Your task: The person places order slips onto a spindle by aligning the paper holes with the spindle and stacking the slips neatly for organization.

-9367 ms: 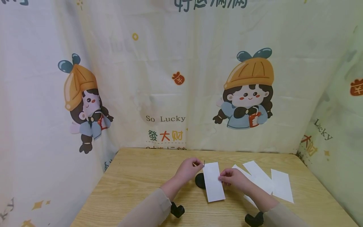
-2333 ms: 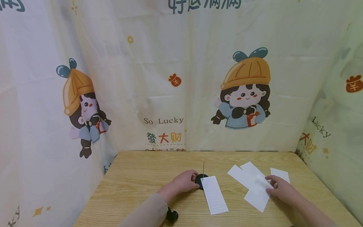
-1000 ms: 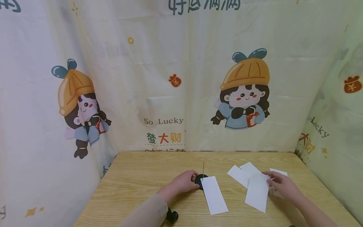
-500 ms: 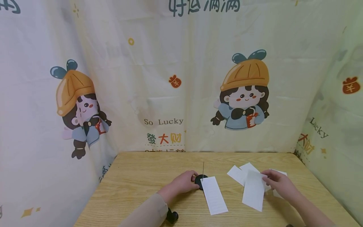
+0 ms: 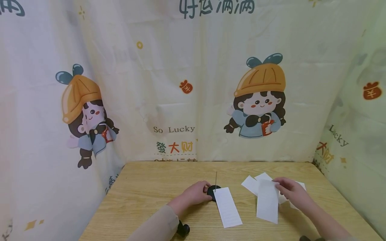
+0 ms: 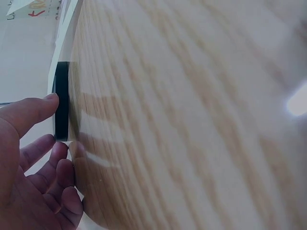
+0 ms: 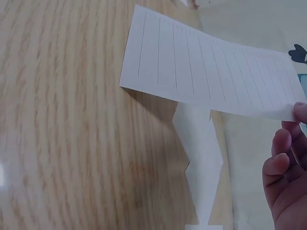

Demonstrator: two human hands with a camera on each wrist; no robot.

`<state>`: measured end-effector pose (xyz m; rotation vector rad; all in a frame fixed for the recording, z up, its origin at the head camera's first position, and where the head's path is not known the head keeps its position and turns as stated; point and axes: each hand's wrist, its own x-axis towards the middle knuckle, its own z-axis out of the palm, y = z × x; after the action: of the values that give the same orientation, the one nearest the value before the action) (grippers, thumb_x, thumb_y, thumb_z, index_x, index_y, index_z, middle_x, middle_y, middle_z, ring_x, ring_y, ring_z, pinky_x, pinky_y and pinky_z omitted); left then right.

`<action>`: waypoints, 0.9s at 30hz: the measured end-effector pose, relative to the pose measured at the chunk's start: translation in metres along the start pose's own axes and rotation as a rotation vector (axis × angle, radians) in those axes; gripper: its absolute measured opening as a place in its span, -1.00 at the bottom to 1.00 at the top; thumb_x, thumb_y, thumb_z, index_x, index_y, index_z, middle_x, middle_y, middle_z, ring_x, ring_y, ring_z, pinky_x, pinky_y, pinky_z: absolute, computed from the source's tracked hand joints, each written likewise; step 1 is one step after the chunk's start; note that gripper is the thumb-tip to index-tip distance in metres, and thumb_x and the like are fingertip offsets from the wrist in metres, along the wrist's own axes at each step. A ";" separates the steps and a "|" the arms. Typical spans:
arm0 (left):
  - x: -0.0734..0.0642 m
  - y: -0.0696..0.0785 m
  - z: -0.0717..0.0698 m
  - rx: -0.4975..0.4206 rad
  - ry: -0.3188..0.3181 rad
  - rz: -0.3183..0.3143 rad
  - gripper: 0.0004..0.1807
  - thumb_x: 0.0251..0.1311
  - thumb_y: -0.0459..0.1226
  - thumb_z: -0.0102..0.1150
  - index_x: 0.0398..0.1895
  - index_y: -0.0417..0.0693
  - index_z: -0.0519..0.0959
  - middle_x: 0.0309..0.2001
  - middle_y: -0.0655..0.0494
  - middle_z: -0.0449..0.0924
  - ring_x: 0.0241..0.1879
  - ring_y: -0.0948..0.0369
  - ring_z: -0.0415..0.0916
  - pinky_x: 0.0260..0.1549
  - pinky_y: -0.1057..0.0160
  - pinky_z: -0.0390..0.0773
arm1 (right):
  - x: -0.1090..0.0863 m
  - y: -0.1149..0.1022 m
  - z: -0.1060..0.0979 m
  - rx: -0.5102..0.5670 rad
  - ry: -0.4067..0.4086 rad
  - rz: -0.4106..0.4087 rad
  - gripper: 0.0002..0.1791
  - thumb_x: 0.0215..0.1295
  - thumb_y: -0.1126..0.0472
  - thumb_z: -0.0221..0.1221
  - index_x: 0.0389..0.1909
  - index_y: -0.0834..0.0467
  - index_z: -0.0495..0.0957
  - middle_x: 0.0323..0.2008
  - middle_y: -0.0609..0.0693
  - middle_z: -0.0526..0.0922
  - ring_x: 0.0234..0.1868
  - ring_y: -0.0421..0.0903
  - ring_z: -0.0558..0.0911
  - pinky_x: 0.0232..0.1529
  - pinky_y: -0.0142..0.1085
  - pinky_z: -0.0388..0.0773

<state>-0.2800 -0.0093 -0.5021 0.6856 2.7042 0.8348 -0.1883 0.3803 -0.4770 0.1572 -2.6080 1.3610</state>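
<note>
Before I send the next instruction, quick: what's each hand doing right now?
Left hand: closed, gripping the edge of the black round base.
Right hand: closed, pinching a lined paper slip.

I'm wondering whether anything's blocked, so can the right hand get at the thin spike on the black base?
Probably yes: the spike stands bare at its top, the left hand holds the base from the opposite side, and nothing seems to block the right hand, though it pinches a paper slip.
</note>
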 end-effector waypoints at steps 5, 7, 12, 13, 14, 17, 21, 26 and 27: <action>0.000 0.000 0.000 0.001 0.003 0.001 -0.52 0.12 -0.10 0.43 0.08 -0.01 0.54 -0.34 0.22 0.40 -0.33 0.24 0.36 -0.27 0.23 0.37 | 0.004 -0.005 0.000 -0.020 -0.016 -0.017 -0.70 0.49 0.15 0.10 0.06 0.27 0.55 -0.39 -0.01 0.57 -0.39 -0.09 0.52 -0.48 -0.28 0.46; 0.000 0.000 0.000 -0.002 0.001 0.000 -0.52 0.12 -0.11 0.43 0.08 -0.01 0.54 -0.34 0.22 0.40 -0.32 0.24 0.36 -0.26 0.23 0.36 | 0.006 -0.007 0.001 -0.013 -0.020 -0.008 -0.68 0.49 0.14 0.10 0.08 0.27 0.54 -0.33 -0.01 0.61 -0.36 -0.12 0.53 -0.42 -0.27 0.50; -0.001 0.000 0.000 -0.004 0.001 0.003 -0.52 0.11 -0.11 0.44 0.07 -0.02 0.54 -0.34 0.21 0.41 -0.33 0.23 0.37 -0.26 0.23 0.37 | 0.009 -0.015 0.005 0.015 -0.033 -0.014 -0.66 0.49 0.15 0.10 0.11 0.30 0.53 -0.15 0.06 0.64 -0.26 -0.25 0.55 -0.29 -0.30 0.55; -0.002 0.000 0.000 -0.005 0.000 0.004 -0.52 0.11 -0.12 0.44 0.08 -0.02 0.54 -0.34 0.21 0.41 -0.32 0.23 0.36 -0.26 0.22 0.37 | 0.010 -0.017 0.006 0.021 -0.033 -0.015 -0.66 0.49 0.15 0.11 0.11 0.30 0.53 -0.16 0.08 0.64 -0.26 -0.24 0.55 -0.28 -0.30 0.55; -0.002 0.000 0.000 -0.007 0.000 0.004 -0.52 0.11 -0.12 0.44 0.08 -0.02 0.54 -0.34 0.20 0.41 -0.32 0.24 0.36 -0.26 0.22 0.37 | 0.010 -0.019 0.006 0.022 -0.036 -0.020 -0.66 0.49 0.15 0.11 0.11 0.29 0.53 -0.14 0.09 0.64 -0.26 -0.25 0.55 -0.27 -0.31 0.56; -0.003 0.001 0.000 -0.014 -0.002 0.004 -0.53 0.12 -0.13 0.43 0.08 -0.03 0.54 -0.34 0.20 0.41 -0.32 0.23 0.36 -0.26 0.22 0.37 | 0.012 -0.025 0.008 0.015 -0.036 -0.003 -0.65 0.49 0.11 0.10 0.12 0.25 0.53 -0.09 0.10 0.63 -0.23 -0.25 0.55 -0.24 -0.31 0.56; -0.003 0.002 0.000 -0.017 0.000 0.008 -0.53 0.12 -0.13 0.43 0.07 -0.04 0.54 -0.35 0.20 0.41 -0.33 0.24 0.36 -0.26 0.23 0.36 | 0.015 -0.032 0.010 0.017 -0.045 0.025 -0.61 0.50 0.05 0.09 0.15 0.23 0.52 0.00 0.13 0.61 -0.16 -0.27 0.56 -0.17 -0.30 0.58; -0.001 0.002 0.001 -0.010 0.007 0.013 -0.53 0.13 -0.13 0.42 0.07 -0.05 0.54 -0.36 0.21 0.41 -0.34 0.26 0.36 -0.27 0.25 0.35 | 0.021 -0.037 0.016 0.044 -0.058 0.024 -0.61 0.49 0.05 0.09 0.15 0.23 0.52 -0.04 0.11 0.61 -0.16 -0.19 0.57 -0.16 -0.26 0.59; -0.001 0.001 0.001 -0.009 0.007 0.012 -0.53 0.13 -0.13 0.42 0.07 -0.04 0.54 -0.36 0.21 0.41 -0.34 0.26 0.36 -0.27 0.25 0.35 | 0.022 -0.038 0.018 0.051 -0.061 0.028 -0.61 0.49 0.05 0.10 0.15 0.23 0.52 -0.05 0.11 0.61 -0.17 -0.17 0.57 -0.16 -0.26 0.59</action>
<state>-0.2779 -0.0083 -0.5022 0.6996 2.7036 0.8529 -0.2048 0.3443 -0.4519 0.1731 -2.6358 1.4547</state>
